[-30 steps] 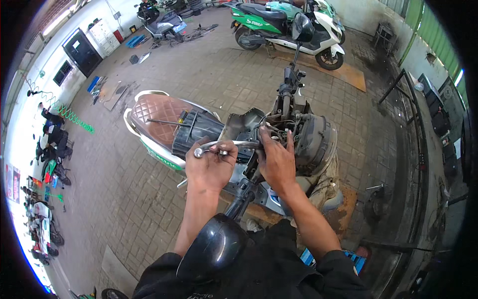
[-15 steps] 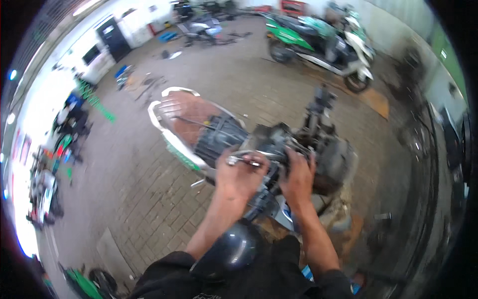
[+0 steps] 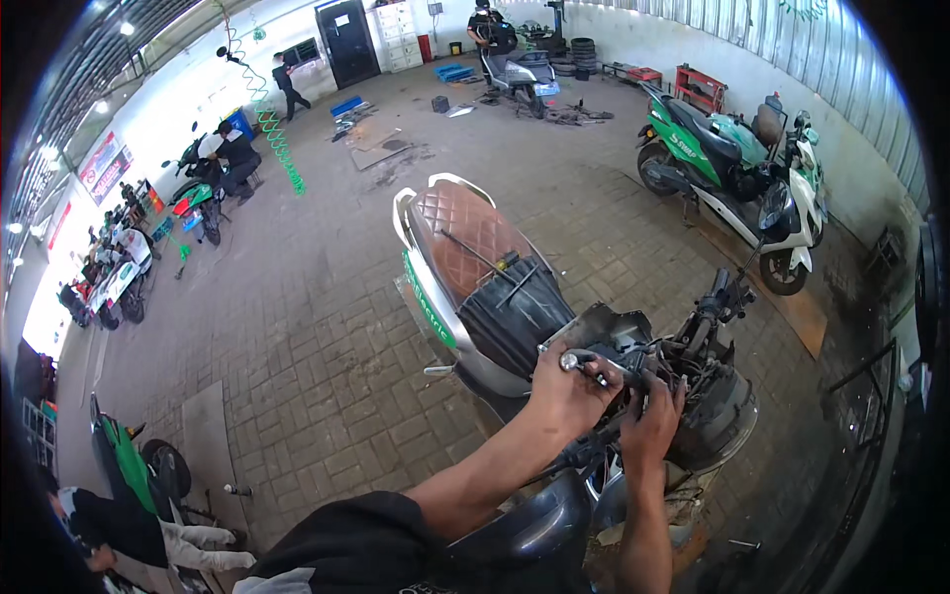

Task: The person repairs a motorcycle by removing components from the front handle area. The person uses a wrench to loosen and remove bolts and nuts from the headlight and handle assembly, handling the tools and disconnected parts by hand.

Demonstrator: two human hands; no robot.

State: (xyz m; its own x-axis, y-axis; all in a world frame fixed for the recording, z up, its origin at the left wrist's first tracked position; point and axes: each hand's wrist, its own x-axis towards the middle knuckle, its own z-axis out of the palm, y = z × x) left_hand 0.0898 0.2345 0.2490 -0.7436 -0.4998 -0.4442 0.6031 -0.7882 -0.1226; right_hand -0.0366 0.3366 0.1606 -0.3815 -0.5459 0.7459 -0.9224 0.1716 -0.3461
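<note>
My left hand (image 3: 562, 401) is closed round a metal wrench-like bar (image 3: 578, 361), its palm turned up, over the exposed middle of a partly dismantled scooter. My right hand (image 3: 653, 421) has bent fingers at the far end of the bar, among cables by the steering column (image 3: 705, 312); what they grip is hidden. The scooter has a quilted brown seat (image 3: 465, 233) with a long thin tool across it, a black plastic section (image 3: 520, 307) and a stripped round front housing (image 3: 722, 426). A dark glossy mirror (image 3: 534, 515) lies below my forearms.
A green-white scooter (image 3: 703, 158) is parked at right on cardboard. People (image 3: 237, 153) work at other scooters along the left wall and back, another (image 3: 119, 530) at lower left. A metal frame (image 3: 871, 396) lines the right edge. A loose tool (image 3: 744, 544) lies on the paving.
The view has tilted up and swung, so my hands and the scooter appear further right and more of the workshop shows. Both hands stay at the bar over the scooter.
</note>
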